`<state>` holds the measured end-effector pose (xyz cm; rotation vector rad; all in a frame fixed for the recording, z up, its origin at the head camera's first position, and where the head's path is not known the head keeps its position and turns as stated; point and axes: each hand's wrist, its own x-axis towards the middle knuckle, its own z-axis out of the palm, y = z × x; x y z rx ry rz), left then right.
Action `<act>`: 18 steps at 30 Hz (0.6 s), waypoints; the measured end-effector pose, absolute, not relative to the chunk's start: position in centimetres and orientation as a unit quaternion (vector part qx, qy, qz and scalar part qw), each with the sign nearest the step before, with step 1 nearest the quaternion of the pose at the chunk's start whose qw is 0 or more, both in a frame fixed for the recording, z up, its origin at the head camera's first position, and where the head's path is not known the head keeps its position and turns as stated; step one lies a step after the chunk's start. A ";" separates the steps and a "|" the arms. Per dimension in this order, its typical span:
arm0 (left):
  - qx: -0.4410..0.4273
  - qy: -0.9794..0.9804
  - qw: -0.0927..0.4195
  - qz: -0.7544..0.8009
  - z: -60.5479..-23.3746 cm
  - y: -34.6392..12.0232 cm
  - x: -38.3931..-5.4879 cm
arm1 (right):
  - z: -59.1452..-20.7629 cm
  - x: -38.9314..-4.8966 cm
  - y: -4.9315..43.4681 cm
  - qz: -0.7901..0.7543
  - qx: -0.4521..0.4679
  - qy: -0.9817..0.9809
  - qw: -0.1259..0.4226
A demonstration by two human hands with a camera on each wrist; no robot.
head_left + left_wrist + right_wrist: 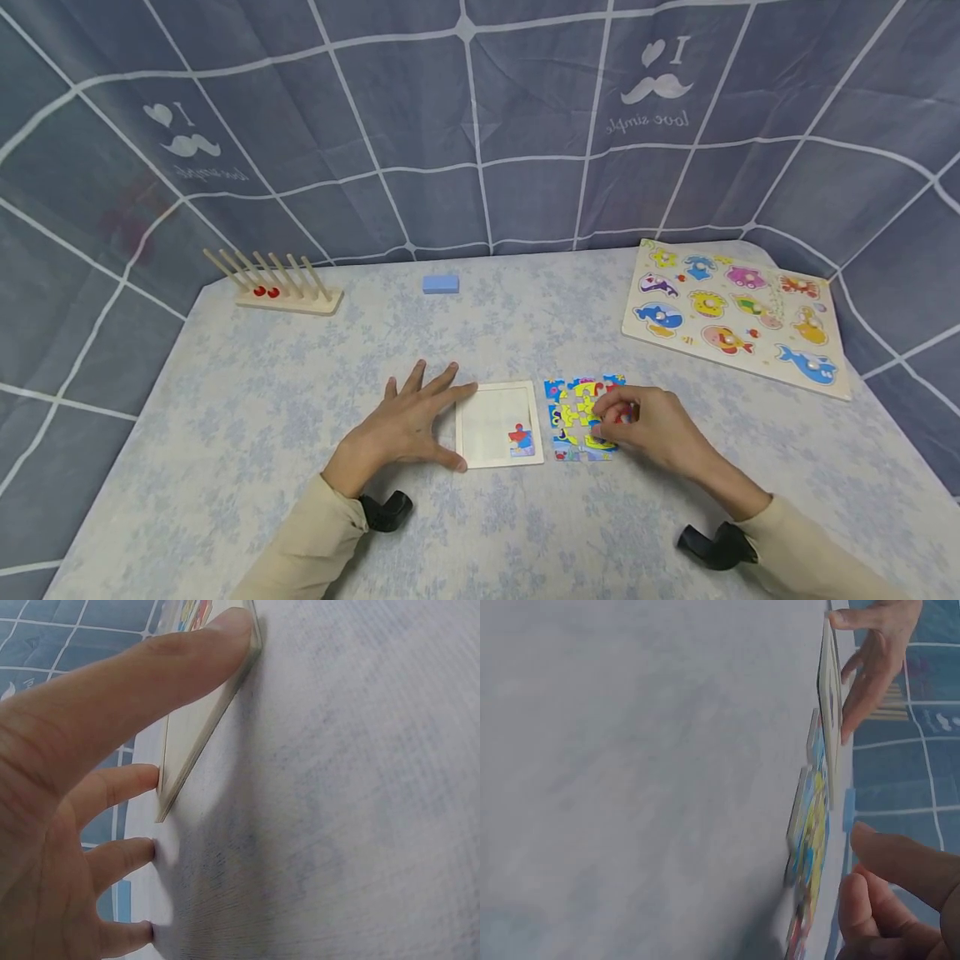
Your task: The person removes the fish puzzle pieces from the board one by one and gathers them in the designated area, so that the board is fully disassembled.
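Note:
My left hand lies spread at the left side of a shallow wooden puzzle tray. Its thumb touches the near left corner and its index finger the far left corner; the other fingertips rest on the table. One red and blue jigsaw piece lies in the tray's near right corner. Over the right part of a colourful jigsaw hangs my right hand, fingers bent and thumb apart from them. In the right wrist view no piece shows between thumb and fingers. That hand hides some of the jigsaw pieces.
A wooden peg stand with two red beads is at the back left. Near the back edge lies a blue block. The sea-animal peg puzzle board lies at the back right. A checked curtain hangs behind the table.

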<state>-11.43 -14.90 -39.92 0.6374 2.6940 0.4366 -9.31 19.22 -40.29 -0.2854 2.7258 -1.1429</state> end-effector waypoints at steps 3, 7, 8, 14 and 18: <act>0.224 0.948 0.169 0.152 -39.9 -14.9 -11.4 | -40.3 -9.7 18.0 -0.385 -0.133 0.909 0.086; 0.222 0.948 0.171 0.154 -39.9 -14.9 -11.4 | -40.4 -10.0 15.8 -0.375 -0.193 0.902 0.091; 0.222 0.948 0.171 0.154 -39.9 -14.9 -11.4 | -40.4 -10.1 15.3 -0.373 -0.205 0.900 0.096; 0.220 0.948 0.173 0.152 -39.9 -14.8 -11.5 | -40.3 -10.2 12.8 -0.350 -0.249 0.894 0.123; 0.221 0.948 0.174 0.149 -39.8 -14.8 -11.5 | -40.3 -10.2 12.2 -0.340 -0.259 0.896 0.124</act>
